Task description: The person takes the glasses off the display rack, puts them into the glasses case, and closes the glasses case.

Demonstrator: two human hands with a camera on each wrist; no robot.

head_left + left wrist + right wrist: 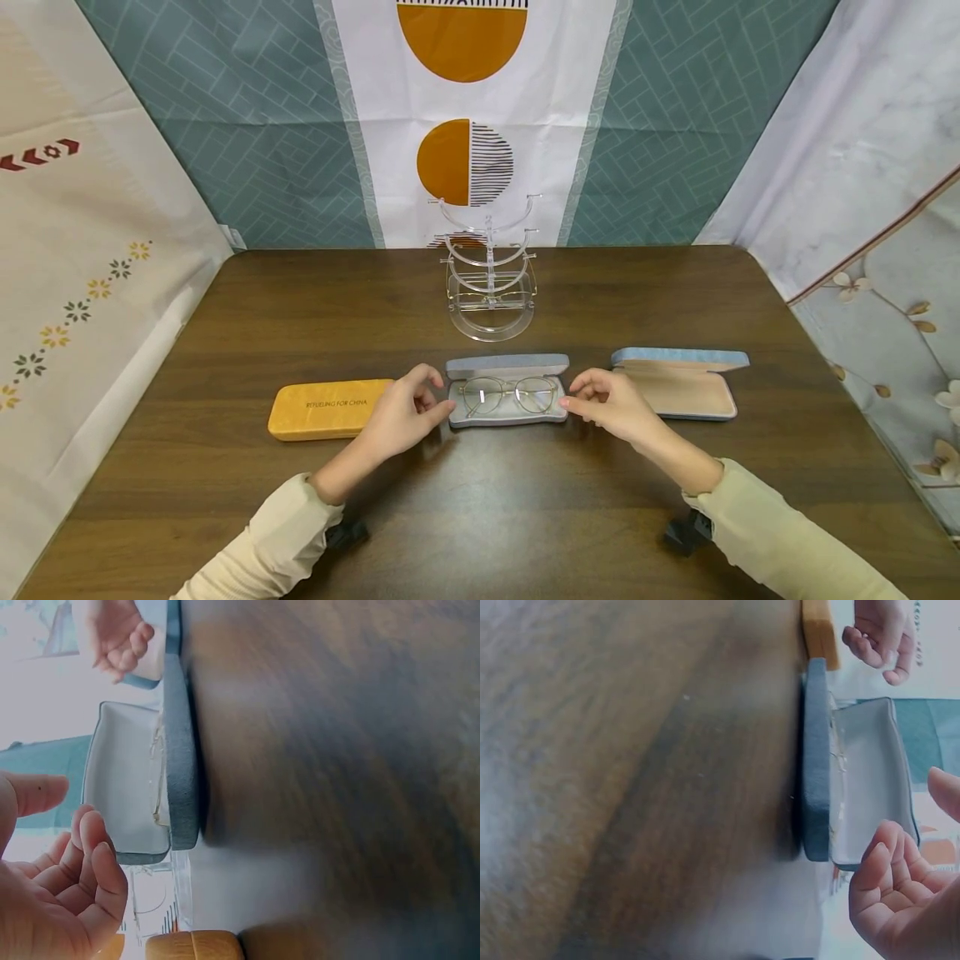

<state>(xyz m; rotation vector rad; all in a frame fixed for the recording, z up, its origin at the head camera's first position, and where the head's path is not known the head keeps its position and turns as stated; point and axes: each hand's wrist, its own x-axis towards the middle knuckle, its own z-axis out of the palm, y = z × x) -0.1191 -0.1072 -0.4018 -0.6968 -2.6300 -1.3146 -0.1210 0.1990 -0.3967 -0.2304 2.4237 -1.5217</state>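
A grey glasses case (508,422) lies with its lid up at the middle of the table. Thin gold-rimmed glasses (516,393) rest inside, lenses facing up. Beside the case's left end is my left hand (405,410), its fingers loosely bent and holding nothing. My right hand (609,403) is at the opposite end, its thumb right by the rim, likewise holding nothing. In the left wrist view, a gap shows between the left thumb and fingers (105,877). The right wrist view shows the same grey case (817,765) from the side, its pale lining facing the right fingers (881,870).
To the left lies a closed yellow glasses case (315,410) with printed lettering. A blue case (693,396) with a beige lining stands open at right, partly behind the right hand. Farther back is a clear tiered glasses stand (490,321) with glasses on its lower tier.
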